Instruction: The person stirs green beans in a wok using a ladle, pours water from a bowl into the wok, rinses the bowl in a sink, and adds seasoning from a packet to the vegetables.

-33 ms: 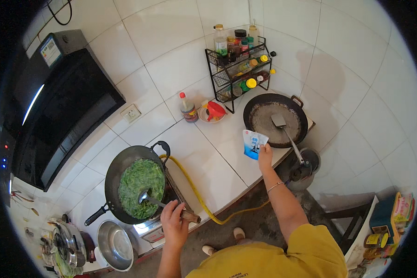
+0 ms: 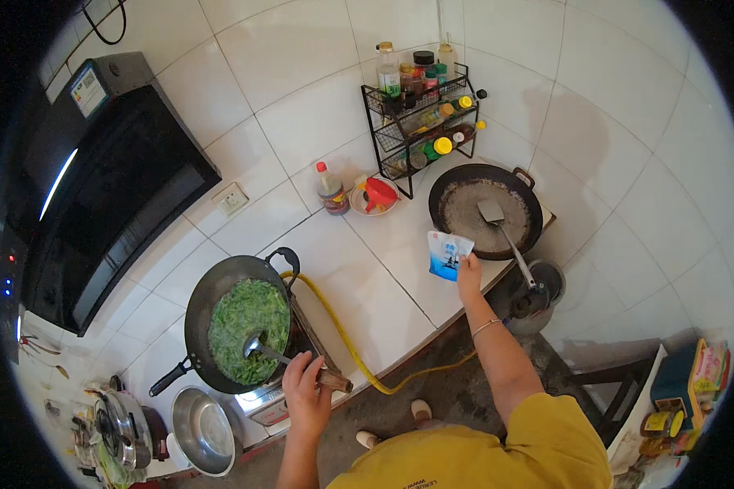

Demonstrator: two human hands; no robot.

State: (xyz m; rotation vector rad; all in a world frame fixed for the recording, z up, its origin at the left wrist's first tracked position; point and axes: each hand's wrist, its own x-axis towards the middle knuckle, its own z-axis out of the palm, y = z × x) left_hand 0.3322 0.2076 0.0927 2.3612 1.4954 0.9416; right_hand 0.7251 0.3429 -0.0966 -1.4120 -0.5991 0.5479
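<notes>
My left hand (image 2: pixel 305 393) is closed around the wooden handle of a ladle (image 2: pixel 274 353). The ladle's metal bowl rests among chopped leafy greens (image 2: pixel 249 326) in liquid, inside a dark wok (image 2: pixel 200 306) on the stove at left. Over the counter to the right, my right hand (image 2: pixel 470 273) pinches a blue-and-white plastic pouch (image 2: pixel 447 259) by its right side. Its contents are hidden. Just beyond the pouch sits a second wok (image 2: pixel 457 204), with whitish residue inside and a metal spatula (image 2: pixel 506 232) leaning across its rim.
A metal basin (image 2: pixel 208 424) stands beside the stove, near several pots (image 2: pixel 126 428). A yellow hose (image 2: pixel 334 322) runs over the counter edge. Behind are a red-capped bottle (image 2: pixel 332 191), a bowl with a red funnel (image 2: pixel 378 193) and a wire spice rack (image 2: pixel 404 134). A dark range hood (image 2: pixel 122 204) hangs at left.
</notes>
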